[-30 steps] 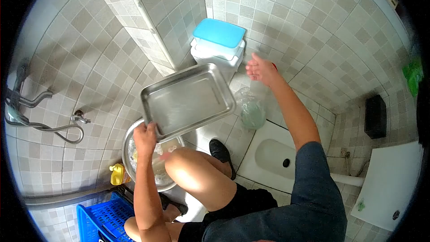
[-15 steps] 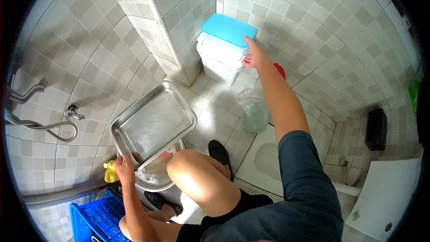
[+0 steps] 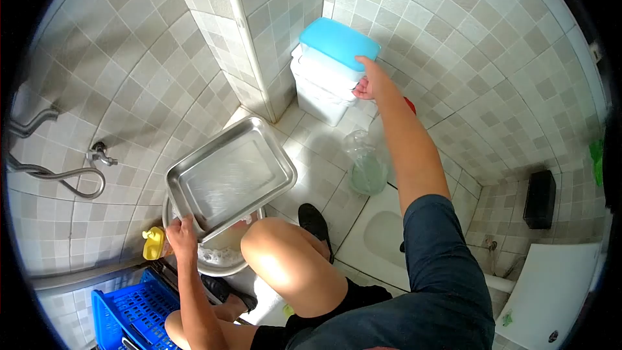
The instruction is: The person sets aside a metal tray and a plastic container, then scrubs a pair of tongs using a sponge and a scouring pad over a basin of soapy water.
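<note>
l hand (image 3: 182, 238) grip holding tray (image 3: 231, 178) over basin (image 3: 223, 273); r hand (image 3: 371, 80) at blue lid (image 3: 340, 40), grip unclear

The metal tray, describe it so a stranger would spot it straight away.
Just left of the brightly lit bent knee is a basin of suds. Partly hiding it is the metal tray, one corner in the left hand. The tray is rectangular and shallow; the basin is round.

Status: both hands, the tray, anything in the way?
Left hand gripping metal tray near corner; right hand at blue-lidded container. Tray over sudsy basin. Knee partly blocks basin view.
</note>
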Action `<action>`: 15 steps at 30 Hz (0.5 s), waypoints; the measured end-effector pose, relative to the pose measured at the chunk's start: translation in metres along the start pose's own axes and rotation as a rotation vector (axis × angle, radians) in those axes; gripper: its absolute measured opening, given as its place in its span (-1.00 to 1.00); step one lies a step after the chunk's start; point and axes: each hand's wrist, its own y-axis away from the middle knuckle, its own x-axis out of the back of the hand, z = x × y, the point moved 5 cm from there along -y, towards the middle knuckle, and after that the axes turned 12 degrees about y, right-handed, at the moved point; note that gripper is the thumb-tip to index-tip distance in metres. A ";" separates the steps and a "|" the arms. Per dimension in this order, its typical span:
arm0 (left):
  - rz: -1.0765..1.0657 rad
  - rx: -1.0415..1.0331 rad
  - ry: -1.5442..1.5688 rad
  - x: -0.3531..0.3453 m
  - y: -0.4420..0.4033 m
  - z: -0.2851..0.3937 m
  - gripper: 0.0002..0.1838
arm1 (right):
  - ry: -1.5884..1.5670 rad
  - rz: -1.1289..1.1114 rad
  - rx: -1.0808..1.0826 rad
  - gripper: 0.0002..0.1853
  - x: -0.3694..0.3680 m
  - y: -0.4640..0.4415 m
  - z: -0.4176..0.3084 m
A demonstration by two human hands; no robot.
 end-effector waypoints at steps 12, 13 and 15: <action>0.021 -0.012 0.040 -0.002 0.003 0.012 -0.68 | 0.029 0.024 0.073 0.00 0.002 0.012 -0.008; 0.029 -0.014 0.053 -0.002 0.005 0.015 -0.68 | 0.061 0.038 0.122 0.04 0.007 0.014 -0.012; 0.034 -0.014 0.068 -0.003 0.005 0.013 -0.68 | 0.193 0.043 0.428 -0.02 0.026 -0.052 -0.009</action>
